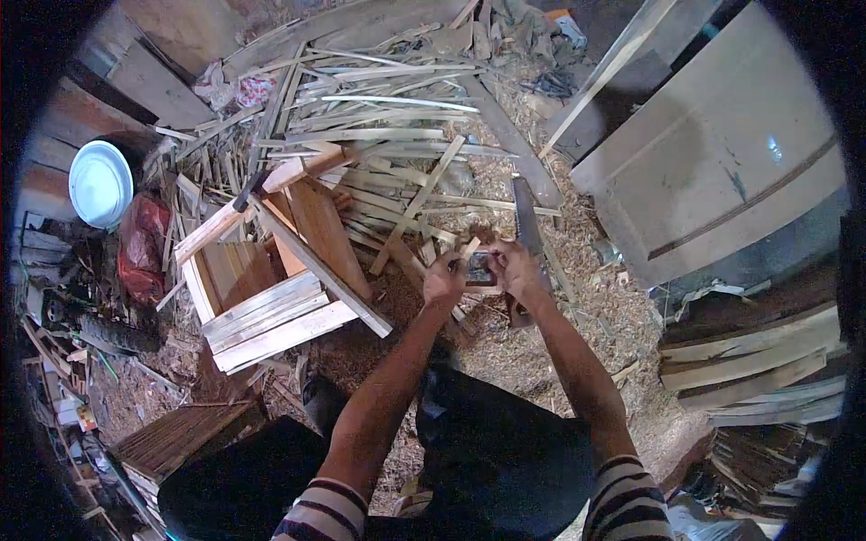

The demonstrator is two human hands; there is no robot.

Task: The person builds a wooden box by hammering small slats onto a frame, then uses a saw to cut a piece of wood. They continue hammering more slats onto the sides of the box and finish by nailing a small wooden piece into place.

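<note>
— Left hand (442, 278)?
— Curled closed on one side of a small frame (483, 288); fingertips partly hidden.
— Right hand (518, 270)?
— Closed on the opposite side; finger detail blurred.
— Frame?
— Between both hands, over shavings (492, 347); contents unclear.
— Saw (526, 215)?
— Near right hand, partly covered.

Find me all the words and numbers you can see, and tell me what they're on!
I can't read any words or numbers here.
Small dark thing between the left hand and right hand: too blurred to tell if it has writing.
Orange-and-white scrap at the top: too blurred.
Little colourful piece at the left: too small.
Pale round basin: no writing that I can see.
</note>
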